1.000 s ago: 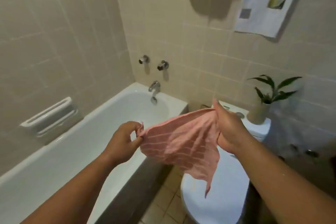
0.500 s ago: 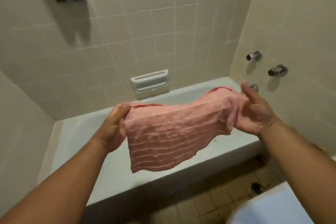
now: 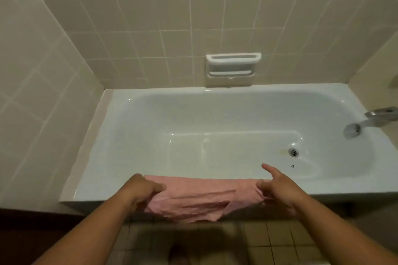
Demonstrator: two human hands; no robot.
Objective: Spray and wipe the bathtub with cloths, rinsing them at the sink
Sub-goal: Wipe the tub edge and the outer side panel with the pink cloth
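Note:
A pink striped cloth (image 3: 202, 198) lies draped over the near rim of the white bathtub (image 3: 103, 148), its lower edge hanging down the tub's front. My left hand (image 3: 142, 189) grips the cloth's left end with curled fingers. My right hand (image 3: 273, 187) pinches the right end between thumb and fingers, and its index finger points out over the tub. The tub's inside is bare, with a metal drain (image 3: 293, 152) at the right.
A chrome spout (image 3: 366, 121) juts in from the right wall over the tub. A white soap holder (image 3: 232, 69) is set in the tiled back wall. Tan floor tiles (image 3: 280, 241) lie below the tub front. Tiled walls close the left and right ends.
The view has swung from the toilet side to face the tub squarely. Both hands have lowered the cloth from mid-air onto the tub's near rim.

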